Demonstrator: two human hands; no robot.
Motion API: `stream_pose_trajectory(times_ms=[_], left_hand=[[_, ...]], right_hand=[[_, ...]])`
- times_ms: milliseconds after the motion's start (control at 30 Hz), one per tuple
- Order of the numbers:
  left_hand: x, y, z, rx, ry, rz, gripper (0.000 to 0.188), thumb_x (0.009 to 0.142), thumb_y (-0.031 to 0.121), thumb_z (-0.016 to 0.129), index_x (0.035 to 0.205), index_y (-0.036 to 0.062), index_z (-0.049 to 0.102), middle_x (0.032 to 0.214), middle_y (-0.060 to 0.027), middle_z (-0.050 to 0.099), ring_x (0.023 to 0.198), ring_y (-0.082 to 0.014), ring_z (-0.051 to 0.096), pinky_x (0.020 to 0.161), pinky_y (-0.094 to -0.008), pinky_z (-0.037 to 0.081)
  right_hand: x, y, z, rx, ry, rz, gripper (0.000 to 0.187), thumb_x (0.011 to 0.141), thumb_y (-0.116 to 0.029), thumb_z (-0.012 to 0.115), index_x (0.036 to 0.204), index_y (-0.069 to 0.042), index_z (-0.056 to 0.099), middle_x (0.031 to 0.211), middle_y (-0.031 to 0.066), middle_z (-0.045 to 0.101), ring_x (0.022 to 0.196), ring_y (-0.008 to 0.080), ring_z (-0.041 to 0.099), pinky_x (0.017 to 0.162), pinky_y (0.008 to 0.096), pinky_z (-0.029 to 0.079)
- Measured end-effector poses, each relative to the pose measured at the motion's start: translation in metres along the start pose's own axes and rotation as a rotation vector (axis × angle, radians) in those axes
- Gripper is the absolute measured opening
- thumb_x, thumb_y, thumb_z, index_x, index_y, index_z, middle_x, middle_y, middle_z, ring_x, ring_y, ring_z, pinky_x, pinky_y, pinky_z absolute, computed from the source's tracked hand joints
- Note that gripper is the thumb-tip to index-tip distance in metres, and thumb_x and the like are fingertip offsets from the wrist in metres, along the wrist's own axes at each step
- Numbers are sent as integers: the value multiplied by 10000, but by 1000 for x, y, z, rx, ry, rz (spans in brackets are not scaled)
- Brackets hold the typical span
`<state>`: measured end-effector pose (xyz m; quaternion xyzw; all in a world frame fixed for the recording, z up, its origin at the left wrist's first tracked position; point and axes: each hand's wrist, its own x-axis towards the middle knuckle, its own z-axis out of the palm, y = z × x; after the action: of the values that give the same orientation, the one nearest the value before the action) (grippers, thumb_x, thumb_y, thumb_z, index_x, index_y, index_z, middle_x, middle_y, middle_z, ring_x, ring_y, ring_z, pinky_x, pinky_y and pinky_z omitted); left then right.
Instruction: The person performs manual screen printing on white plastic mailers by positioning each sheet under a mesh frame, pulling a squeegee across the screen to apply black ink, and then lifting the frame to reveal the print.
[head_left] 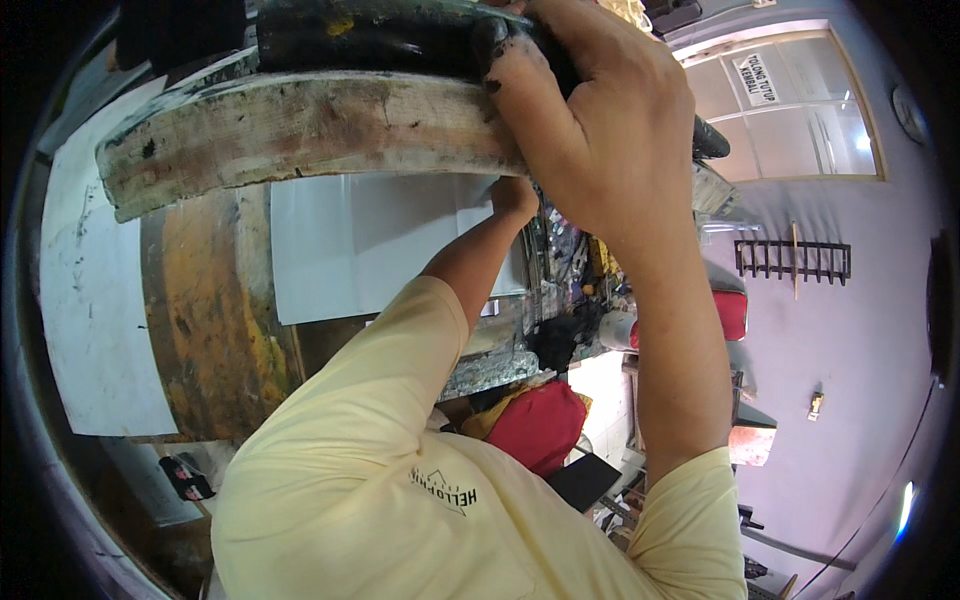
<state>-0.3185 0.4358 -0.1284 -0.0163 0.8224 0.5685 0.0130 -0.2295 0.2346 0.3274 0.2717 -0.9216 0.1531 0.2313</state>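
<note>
Right hand (590,130) clamped over dark tool (390,35), plank (300,130) beneath

Daylight glowing through large window (800,110); lilac wall (840,340) carrying dark slatted rack (793,259); red seat (730,312) sitting below.

Right hand (590,130) grips a dark, grimy cylindrical part (380,35), blackened fingers (495,50) wrapped over it. Left hand (513,195) is raised beneath a worn wooden plank (300,130). White sheets (360,240) lie below. Red cloth (535,425) sits near the sleeve.
</note>
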Motion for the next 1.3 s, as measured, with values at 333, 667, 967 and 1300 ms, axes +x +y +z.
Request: stream_pose_trajectory(times_ms=[333, 667, 967, 1300], left_hand=[[-17, 7, -18, 23, -91, 24, 521, 944, 232, 599, 1433, 58, 551, 1297, -264, 656, 1231, -450, 619, 1069, -560, 454], [31, -46, -231, 434, -51, 278, 560, 951, 305, 604, 1457, 71, 544, 1351, -249, 626, 1283, -438, 581, 1110, -570, 404], [126, -96, -296, 852, -119, 259, 599, 957, 371, 608, 1478, 83, 539, 1399, -236, 599, 1329, -427, 546, 1147, -578, 359], [145, -100, -292, 942, -154, 264, 646, 964, 445, 613, 1502, 96, 532, 1452, -221, 569, 1381, -415, 508, 1188, -588, 309]], right_hand=[[-11, 31, 12, -84, 40, -129, 375, 893, -341, 635, 1007, 8, 707, 914, 218, 690, 855, 448, 650, 784, 474, 527], [-9, 7, 5, -107, 58, -26, 322, 825, -291, 689, 796, 27, 648, 761, 188, 627, 746, 387, 632, 732, 487, 489], [-16, 13, 6, -113, 71, -37, 393, 878, -365, 664, 764, 11, 648, 746, 173, 651, 755, 353, 647, 772, 468, 489], [-13, 21, 8, -156, 112, -31, 450, 900, -395, 634, 721, 18, 636, 709, 174, 645, 721, 343, 652, 757, 472, 495]])
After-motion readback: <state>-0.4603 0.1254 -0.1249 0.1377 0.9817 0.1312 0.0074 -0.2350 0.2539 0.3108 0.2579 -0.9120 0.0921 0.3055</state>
